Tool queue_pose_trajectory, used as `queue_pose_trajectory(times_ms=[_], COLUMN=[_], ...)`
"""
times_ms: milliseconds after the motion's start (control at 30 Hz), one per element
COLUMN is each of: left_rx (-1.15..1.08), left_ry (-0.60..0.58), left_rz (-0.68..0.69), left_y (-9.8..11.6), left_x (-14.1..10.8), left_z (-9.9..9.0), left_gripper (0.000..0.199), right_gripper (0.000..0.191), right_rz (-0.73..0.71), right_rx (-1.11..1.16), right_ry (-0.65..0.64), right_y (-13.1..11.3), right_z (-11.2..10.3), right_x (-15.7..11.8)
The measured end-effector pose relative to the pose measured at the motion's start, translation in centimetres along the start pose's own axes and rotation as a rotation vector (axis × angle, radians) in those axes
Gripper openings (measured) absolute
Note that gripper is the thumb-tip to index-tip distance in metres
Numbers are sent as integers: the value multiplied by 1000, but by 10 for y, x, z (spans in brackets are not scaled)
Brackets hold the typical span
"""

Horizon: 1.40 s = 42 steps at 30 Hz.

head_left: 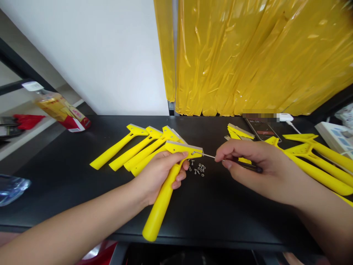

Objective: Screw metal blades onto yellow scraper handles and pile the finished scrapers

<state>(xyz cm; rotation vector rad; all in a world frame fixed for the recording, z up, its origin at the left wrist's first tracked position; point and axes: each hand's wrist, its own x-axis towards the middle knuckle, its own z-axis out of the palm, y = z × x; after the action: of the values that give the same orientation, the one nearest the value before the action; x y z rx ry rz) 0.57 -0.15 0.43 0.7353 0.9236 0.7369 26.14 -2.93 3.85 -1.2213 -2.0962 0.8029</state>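
Note:
My left hand (158, 176) grips the handle of a yellow plastic scraper (162, 202), with its metal-edged head held up near my fingertips. My right hand (261, 169) holds a black-handled screwdriver (245, 164) in its fingers. The thin steel shaft reaches left, and its tip meets the scraper's head at the near corner. Small screws and nuts (199, 170) lie loose on the table just beyond my left hand. Several similar yellow scrapers (118, 147) lie fanned out to the left, and several more (317, 165) lie to the right.
The black table (220, 209) runs across the view, with a smartphone on a cable (261, 129) at the back. A white power strip (331, 136) sits at the right. Yellow plastic sheeting (248, 62) hangs behind. A bottle (60, 108) lies on a shelf at the left.

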Motion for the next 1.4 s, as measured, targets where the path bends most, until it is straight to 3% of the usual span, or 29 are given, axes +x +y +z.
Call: queue_pose_trajectory(times_ms=[667, 1000, 1400], left_rx=[52, 113, 52], left_ry=[22, -10, 6], left_rz=[2, 7, -30], left_y=[0, -1, 3], left_x=[-2, -3, -2], left_z=[3, 4, 5], left_gripper=[27, 28, 21], right_gripper=[20, 12, 10], right_rz=[-18, 72, 52], right_rx=[-28, 45, 67], right_ry=[-56, -33, -8], right_y=[1, -2, -1], right_z=[4, 0, -3], right_x=[-1, 1, 4])
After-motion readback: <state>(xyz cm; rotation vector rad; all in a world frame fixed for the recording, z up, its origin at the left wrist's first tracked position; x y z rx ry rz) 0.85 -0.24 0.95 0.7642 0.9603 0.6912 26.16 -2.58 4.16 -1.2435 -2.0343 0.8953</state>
